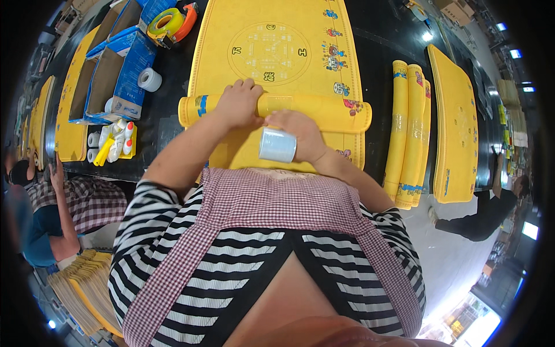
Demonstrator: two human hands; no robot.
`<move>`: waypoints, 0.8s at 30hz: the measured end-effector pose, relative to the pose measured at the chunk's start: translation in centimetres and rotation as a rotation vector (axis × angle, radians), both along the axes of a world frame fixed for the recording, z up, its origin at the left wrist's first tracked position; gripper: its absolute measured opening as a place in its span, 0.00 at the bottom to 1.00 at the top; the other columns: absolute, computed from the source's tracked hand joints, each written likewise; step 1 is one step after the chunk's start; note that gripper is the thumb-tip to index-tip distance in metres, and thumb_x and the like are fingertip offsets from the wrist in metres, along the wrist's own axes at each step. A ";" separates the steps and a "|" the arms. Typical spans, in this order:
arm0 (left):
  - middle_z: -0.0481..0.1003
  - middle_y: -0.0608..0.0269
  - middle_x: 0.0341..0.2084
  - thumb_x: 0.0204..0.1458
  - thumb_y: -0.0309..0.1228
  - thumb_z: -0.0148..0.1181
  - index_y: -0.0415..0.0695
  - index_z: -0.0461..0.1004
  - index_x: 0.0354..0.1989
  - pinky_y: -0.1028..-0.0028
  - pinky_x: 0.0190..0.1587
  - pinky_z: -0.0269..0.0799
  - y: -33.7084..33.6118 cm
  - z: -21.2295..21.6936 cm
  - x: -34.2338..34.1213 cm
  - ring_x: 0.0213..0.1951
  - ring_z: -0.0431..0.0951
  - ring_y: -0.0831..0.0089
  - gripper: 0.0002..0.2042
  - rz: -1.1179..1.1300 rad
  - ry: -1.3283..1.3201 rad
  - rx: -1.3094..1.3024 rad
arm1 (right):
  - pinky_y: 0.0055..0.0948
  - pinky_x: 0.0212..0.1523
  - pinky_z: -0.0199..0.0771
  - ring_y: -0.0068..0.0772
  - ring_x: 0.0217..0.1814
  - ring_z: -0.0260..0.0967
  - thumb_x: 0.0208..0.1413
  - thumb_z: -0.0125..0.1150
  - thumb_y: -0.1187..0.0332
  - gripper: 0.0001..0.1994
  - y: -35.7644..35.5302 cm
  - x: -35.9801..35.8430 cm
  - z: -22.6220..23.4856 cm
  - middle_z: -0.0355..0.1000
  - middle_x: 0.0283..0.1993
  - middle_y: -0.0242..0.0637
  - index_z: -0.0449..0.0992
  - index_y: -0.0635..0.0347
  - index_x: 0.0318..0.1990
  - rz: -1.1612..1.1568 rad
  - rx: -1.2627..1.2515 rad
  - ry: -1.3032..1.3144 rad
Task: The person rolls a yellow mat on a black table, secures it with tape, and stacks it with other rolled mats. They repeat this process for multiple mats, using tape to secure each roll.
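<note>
A yellow mat rolled into a tube [315, 110] lies across a flat printed yellow mat [217, 63] in front of me. My left hand [238, 104] rests on the tube left of its middle, fingers bent down over it. Against the tube's near side is my right hand [303, 136], curled around a pale, shiny roll of tape [277, 145]. The fingertips of the right hand meet the tube close to the left hand's thumb. The palm side of both hands is hidden.
Several rolled yellow mats [407, 133] lie to the right, beside a stack of flat mats [454, 121]. On the left are blue cartons [130, 75], a white roll [150, 80], a tape dispenser [167, 29] and small bottles [121, 139]. A co-worker [58, 214] stands at far left.
</note>
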State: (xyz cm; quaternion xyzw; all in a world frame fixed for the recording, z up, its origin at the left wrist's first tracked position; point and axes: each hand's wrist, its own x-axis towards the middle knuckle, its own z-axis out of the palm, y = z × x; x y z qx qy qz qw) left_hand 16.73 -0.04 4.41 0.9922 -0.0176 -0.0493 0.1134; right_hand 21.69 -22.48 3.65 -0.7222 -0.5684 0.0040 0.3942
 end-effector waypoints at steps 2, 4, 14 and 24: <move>0.72 0.53 0.51 0.40 0.44 0.77 0.47 0.73 0.59 0.56 0.61 0.69 1.5 0.4 2.5 0.56 0.73 0.52 0.36 -0.068 0.116 -0.029 | 0.46 0.71 0.67 0.45 0.65 0.73 0.52 0.70 0.59 0.24 0.1 0.0 -3.0 0.78 0.58 0.41 0.80 0.55 0.56 -0.031 0.076 -0.048; 0.72 0.54 0.50 0.39 0.44 0.77 0.47 0.73 0.58 0.57 0.60 0.69 2.3 0.0 3.3 0.56 0.72 0.52 0.35 -0.147 0.087 -0.056 | 0.46 0.69 0.68 0.45 0.63 0.74 0.51 0.70 0.60 0.22 0.8 0.5 -3.6 0.78 0.57 0.41 0.80 0.55 0.54 -0.077 0.098 -0.133; 0.72 0.55 0.51 0.44 0.44 0.75 0.42 0.73 0.53 0.58 0.60 0.66 3.8 -1.7 6.2 0.55 0.72 0.55 0.30 -0.134 -0.256 0.043 | 0.40 0.40 0.77 0.43 0.39 0.76 0.58 0.63 0.66 0.10 7.3 14.2 -2.9 0.79 0.37 0.40 0.80 0.58 0.44 -0.187 -0.047 0.382; 0.75 0.57 0.43 0.45 0.41 0.75 0.46 0.74 0.54 0.56 0.50 0.73 5.5 -2.8 5.9 0.45 0.75 0.51 0.28 -0.205 -0.393 -0.172 | 0.37 0.46 0.79 0.46 0.44 0.79 0.45 0.76 0.61 0.21 6.1 12.6 -2.8 0.81 0.43 0.42 0.81 0.55 0.47 -0.121 0.043 0.128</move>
